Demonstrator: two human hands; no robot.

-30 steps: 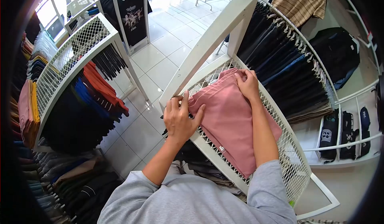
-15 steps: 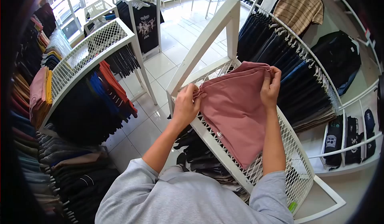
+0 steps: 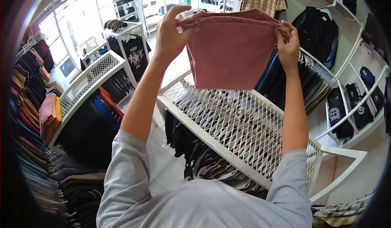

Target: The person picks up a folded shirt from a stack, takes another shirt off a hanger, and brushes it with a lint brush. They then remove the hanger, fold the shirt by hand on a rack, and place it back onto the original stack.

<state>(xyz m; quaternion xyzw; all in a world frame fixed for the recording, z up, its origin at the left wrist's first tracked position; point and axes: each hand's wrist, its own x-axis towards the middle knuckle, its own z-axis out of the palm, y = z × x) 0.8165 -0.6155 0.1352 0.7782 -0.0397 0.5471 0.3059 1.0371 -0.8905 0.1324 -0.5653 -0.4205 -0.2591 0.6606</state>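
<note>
A dusty-pink garment (image 3: 232, 53) hangs stretched between my two hands, raised in front of me. Its top edge has a gathered or seamed band, and the lower edge falls free. Whether it is a shirt or trousers I cannot make out. My left hand (image 3: 171, 36) pinches its upper left corner, and my right hand (image 3: 288, 44) grips the upper right corner between thumb and fingers. Below the cloth stands a white rack with a mesh top (image 3: 203, 129); many hung clothes show through the mesh.
To the left is another white mesh-topped rack (image 3: 87, 75) with a pink and yellow folded stack (image 3: 49, 116) at its end. On the right, dark trousers (image 3: 281, 81) hang from a curved rail. A shelf (image 3: 354, 140) there holds folded black items. Tiled floor (image 3: 167, 171) shows between racks.
Both hands have lifted the pink garment up and away from the mesh top, so it now hangs in the air. The view has tilted upward and shows more of the shop.
</note>
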